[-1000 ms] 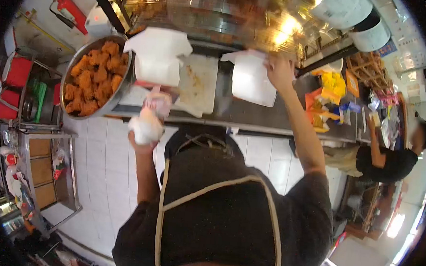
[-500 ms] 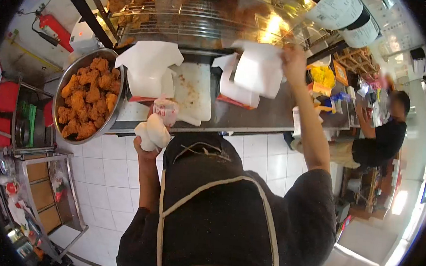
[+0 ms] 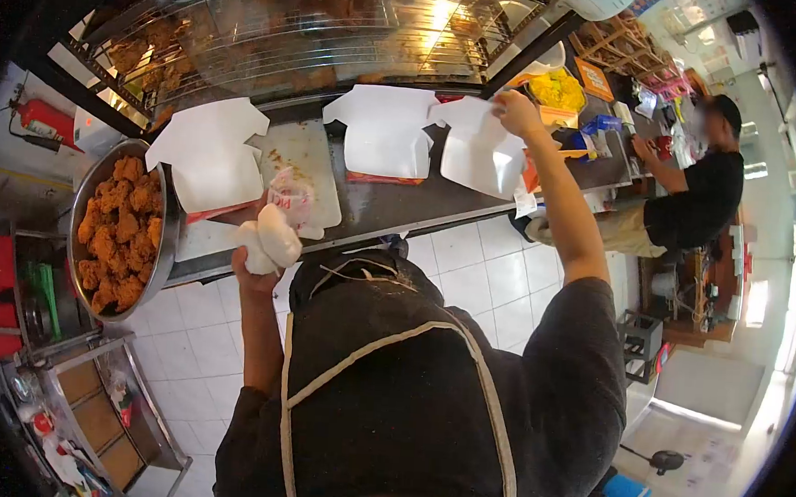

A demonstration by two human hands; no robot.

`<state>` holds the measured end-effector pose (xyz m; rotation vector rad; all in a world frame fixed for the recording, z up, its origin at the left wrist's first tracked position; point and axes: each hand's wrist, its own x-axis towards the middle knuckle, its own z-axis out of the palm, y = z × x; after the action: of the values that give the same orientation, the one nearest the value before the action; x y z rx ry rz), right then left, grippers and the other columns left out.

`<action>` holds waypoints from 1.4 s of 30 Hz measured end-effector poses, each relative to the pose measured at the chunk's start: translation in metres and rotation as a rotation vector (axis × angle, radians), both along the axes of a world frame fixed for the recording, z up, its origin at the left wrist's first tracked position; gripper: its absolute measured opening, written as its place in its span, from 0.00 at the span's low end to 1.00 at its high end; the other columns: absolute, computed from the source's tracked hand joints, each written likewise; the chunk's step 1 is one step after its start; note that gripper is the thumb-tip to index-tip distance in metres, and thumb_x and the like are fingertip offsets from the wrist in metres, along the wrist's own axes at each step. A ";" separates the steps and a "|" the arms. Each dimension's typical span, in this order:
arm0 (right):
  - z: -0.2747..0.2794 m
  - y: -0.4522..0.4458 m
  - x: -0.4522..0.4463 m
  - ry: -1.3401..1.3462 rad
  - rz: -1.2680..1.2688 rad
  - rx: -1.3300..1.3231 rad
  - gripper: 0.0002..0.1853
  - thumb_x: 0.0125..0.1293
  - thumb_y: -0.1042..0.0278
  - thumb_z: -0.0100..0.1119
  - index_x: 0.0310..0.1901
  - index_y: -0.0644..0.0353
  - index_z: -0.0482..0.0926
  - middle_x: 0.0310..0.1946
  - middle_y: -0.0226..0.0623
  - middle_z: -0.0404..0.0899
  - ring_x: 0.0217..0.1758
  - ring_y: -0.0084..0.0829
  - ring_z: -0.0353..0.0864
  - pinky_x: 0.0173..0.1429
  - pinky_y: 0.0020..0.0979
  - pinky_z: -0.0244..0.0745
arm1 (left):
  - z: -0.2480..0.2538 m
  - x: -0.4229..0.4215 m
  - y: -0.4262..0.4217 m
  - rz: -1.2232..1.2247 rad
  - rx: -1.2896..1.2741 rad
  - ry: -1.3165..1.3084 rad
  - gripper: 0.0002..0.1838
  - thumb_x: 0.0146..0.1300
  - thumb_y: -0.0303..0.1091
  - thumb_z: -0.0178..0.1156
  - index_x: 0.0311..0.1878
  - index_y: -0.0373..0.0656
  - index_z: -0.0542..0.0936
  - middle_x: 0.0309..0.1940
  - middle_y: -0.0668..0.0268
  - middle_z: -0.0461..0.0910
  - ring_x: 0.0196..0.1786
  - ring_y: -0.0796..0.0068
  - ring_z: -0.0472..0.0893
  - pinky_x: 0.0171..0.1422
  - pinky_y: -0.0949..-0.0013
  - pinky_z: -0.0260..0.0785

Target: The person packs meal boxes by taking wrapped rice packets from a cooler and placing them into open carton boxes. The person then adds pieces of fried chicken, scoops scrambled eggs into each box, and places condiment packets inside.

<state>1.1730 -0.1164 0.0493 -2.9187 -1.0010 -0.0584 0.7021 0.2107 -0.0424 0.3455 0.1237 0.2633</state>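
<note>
My left hand [image 3: 256, 274] is wrapped around several white wrapped rice packs [image 3: 273, 241]; a clear wrapper with red print [image 3: 290, 196] sits at their far side. Farther right, my right hand [image 3: 517, 115] grips the raised flap of an open white takeout box [image 3: 484, 158]. Its fingers are closed at the top right corner of that flap. Beside it on the counter stands a second open box [image 3: 388, 143]. A third open box [image 3: 212, 160] is at the left, just beyond the rice packs.
A steel bowl [image 3: 168, 244] of fried chicken [image 3: 121, 232] stands at the counter's left end. Behind the boxes is a lit display cabinet [image 3: 319, 48]. A white cutting board [image 3: 324, 189] with crumbs lies between boxes. At the right, another person [image 3: 693, 194] stands by the counter.
My right hand has moved slightly left in view with its box, which now stands apart from the middle box. The view has turned and shifted. The rice packs stay in my left hand.
</note>
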 end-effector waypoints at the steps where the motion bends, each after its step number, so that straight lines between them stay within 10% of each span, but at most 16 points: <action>1: -0.002 0.006 -0.006 -0.003 0.016 0.058 0.20 0.54 0.64 0.64 0.49 0.57 0.79 0.46 0.43 0.78 0.53 0.45 0.76 0.58 0.40 0.70 | 0.002 0.006 -0.004 -0.018 0.005 0.020 0.52 0.45 0.52 0.66 0.72 0.43 0.53 0.59 0.59 0.69 0.59 0.58 0.72 0.64 0.52 0.66; 7: -0.032 0.016 -0.024 -0.102 0.218 0.549 0.23 0.53 0.66 0.67 0.52 0.57 0.76 0.47 0.41 0.77 0.54 0.40 0.75 0.55 0.38 0.71 | 0.010 0.062 -0.050 -0.037 -0.029 0.082 0.52 0.46 0.47 0.65 0.72 0.39 0.52 0.60 0.58 0.68 0.57 0.58 0.74 0.65 0.55 0.65; 11: -0.034 0.054 -0.128 1.279 -0.072 0.986 0.23 0.65 0.60 0.59 0.59 0.58 0.70 0.48 0.33 0.77 0.48 0.26 0.77 0.44 0.30 0.77 | 0.045 0.133 -0.086 -0.130 0.125 0.034 0.51 0.45 0.44 0.66 0.72 0.38 0.54 0.62 0.58 0.66 0.60 0.62 0.72 0.66 0.62 0.63; 15: -0.055 0.069 -0.169 1.668 -0.110 1.279 0.25 0.66 0.57 0.58 0.61 0.57 0.66 0.47 0.33 0.77 0.47 0.27 0.78 0.44 0.31 0.78 | 0.057 0.174 -0.115 -0.286 0.191 0.056 0.53 0.42 0.42 0.67 0.73 0.41 0.51 0.63 0.58 0.65 0.62 0.61 0.71 0.67 0.63 0.63; 27: -0.088 0.049 -0.129 1.670 -0.200 1.439 0.20 0.64 0.49 0.58 0.49 0.56 0.74 0.41 0.32 0.78 0.43 0.27 0.79 0.48 0.32 0.78 | 0.031 0.112 -0.124 -0.071 -0.075 -0.010 0.43 0.50 0.43 0.66 0.69 0.46 0.60 0.62 0.49 0.67 0.61 0.54 0.71 0.63 0.54 0.66; 35: -0.107 0.255 -0.212 1.595 -0.137 0.872 0.28 0.57 0.49 0.65 0.51 0.62 0.72 0.44 0.39 0.78 0.44 0.32 0.80 0.40 0.34 0.77 | 0.044 0.000 -0.094 0.424 0.015 0.019 0.47 0.48 0.46 0.67 0.71 0.47 0.56 0.62 0.50 0.65 0.59 0.56 0.72 0.47 0.59 0.76; 42: -0.119 0.399 -0.284 1.349 -0.152 0.805 0.29 0.53 0.51 0.68 0.50 0.65 0.77 0.42 0.46 0.81 0.45 0.40 0.82 0.38 0.44 0.80 | 0.026 -0.085 -0.090 0.627 -0.089 0.029 0.47 0.48 0.46 0.68 0.71 0.49 0.57 0.64 0.52 0.64 0.57 0.55 0.73 0.55 0.54 0.70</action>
<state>0.8888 0.2829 -0.0696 -1.6275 -0.3311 1.0408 0.6171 0.1204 -0.0159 0.2139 0.2714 0.8699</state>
